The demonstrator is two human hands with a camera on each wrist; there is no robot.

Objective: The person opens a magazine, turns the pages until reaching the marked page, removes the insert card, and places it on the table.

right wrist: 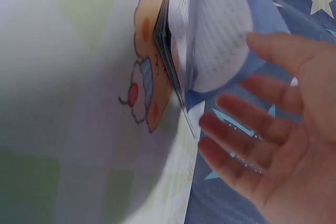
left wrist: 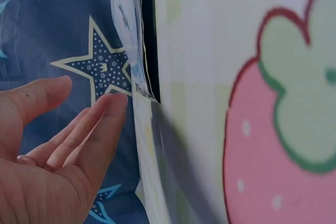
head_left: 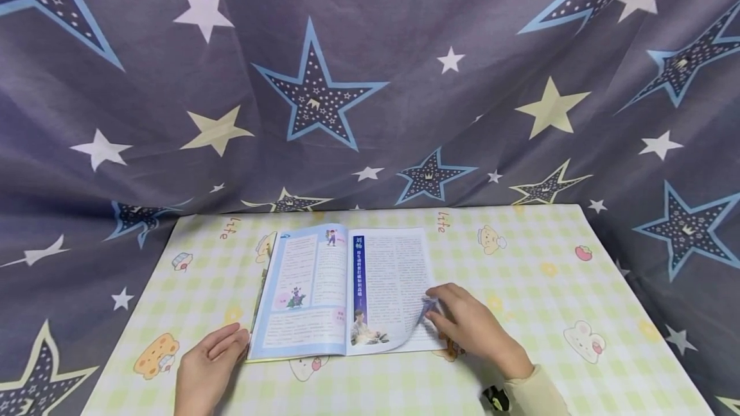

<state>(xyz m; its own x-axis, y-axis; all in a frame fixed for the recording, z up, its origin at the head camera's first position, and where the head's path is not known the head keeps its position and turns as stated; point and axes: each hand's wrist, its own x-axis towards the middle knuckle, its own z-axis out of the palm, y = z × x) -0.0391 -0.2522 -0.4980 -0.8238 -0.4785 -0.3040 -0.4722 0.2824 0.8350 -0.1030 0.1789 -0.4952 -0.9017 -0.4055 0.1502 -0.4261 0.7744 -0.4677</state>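
Observation:
An open magazine (head_left: 306, 332) lies on the table, with printed text and pictures on both pages. My right hand (head_left: 474, 326) pinches the lower outer corner of the right page (head_left: 387, 294), and that corner curls up off the sheets below. In the right wrist view the page (right wrist: 220, 35) bends up by the thumb and forefinger of the right hand (right wrist: 283, 129), while the other fingers spread loosely. My left hand (head_left: 208, 364) is at the magazine's lower left edge, its fingertips close to it. The left wrist view shows the left hand's (left wrist: 68, 156) fingers extended, holding nothing.
A pale green checked cloth (head_left: 578, 300) with cartoon prints covers the table (head_left: 532, 230). Dark star-patterned fabric (head_left: 405, 82) hangs behind it and at both sides. A black wristband device (head_left: 495, 398) is on the right wrist.

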